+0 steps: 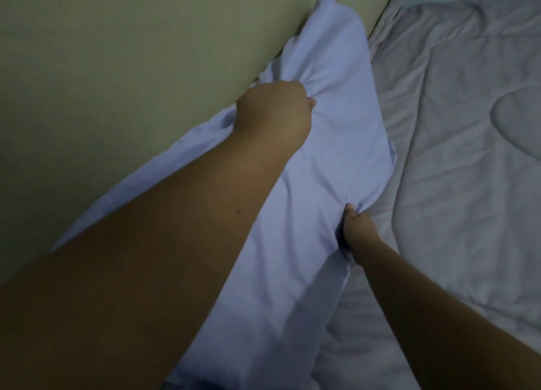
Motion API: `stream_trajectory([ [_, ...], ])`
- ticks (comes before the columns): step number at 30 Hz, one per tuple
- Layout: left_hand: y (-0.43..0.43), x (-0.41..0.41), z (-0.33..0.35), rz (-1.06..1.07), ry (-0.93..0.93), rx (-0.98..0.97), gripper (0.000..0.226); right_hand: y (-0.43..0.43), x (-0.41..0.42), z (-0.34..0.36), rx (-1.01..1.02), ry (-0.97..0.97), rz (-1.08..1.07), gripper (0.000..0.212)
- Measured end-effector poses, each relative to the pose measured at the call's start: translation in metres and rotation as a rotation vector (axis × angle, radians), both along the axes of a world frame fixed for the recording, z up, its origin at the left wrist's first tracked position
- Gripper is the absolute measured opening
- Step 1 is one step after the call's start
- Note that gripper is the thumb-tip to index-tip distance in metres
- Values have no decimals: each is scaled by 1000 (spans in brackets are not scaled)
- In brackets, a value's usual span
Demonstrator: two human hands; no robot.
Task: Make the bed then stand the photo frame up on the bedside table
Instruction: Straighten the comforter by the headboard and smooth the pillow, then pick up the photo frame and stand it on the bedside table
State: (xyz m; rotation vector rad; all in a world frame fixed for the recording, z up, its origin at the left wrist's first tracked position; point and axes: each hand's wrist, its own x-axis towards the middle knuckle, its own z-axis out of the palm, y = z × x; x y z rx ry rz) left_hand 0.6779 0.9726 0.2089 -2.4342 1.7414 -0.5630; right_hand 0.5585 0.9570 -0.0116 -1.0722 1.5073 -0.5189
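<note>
A long pale-blue pillow [330, 132] lies along the wall at the head of the bed, running from upper middle to lower left. My left hand [275, 111] is clenched on the pillow's upper edge by the wall, bunching the fabric. My right hand [358, 228] pinches the pillow's lower edge, where it meets the bedding. A grey quilted duvet [468, 161] covers the bed on the right, wrinkled. No photo frame or bedside table is in view.
A plain yellowish wall [131, 67] fills the upper left, directly behind the pillow. The duvet's folded top edge [386, 29] runs beside the pillow. The room is dim.
</note>
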Motion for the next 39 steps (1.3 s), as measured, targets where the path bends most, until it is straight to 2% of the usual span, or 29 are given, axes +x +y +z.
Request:
stream_trajectory([
  [3,5,-5,1,8,-4,-23,46,-2,-3,11,9,100,36,60],
  [5,10,-11,4,33,-26,-31,55,-1,-8,21,-45,216,88,57],
  [9,26,-28,7,11,-57,-65,68,10,-22,43,-320,364,245,51],
  [13,59,-48,4,60,-11,-70,73,20,-37,65,-507,388,339,51],
  [16,101,-64,2,139,7,-77,73,37,-54,79,-758,405,438,50],
  [22,213,-109,-1,339,87,-188,73,98,-97,112,-951,303,589,46],
  [28,345,-151,-7,601,207,-307,74,200,-117,148,-1163,92,881,47],
  [33,466,-157,-20,859,242,-367,72,298,-84,161,-1238,-81,1169,55],
  [37,567,-139,-42,1073,278,-430,70,387,-40,152,-1210,-137,1318,42],
  [39,614,-129,-57,1196,290,-443,69,432,-15,139,-1232,-156,1389,48],
])
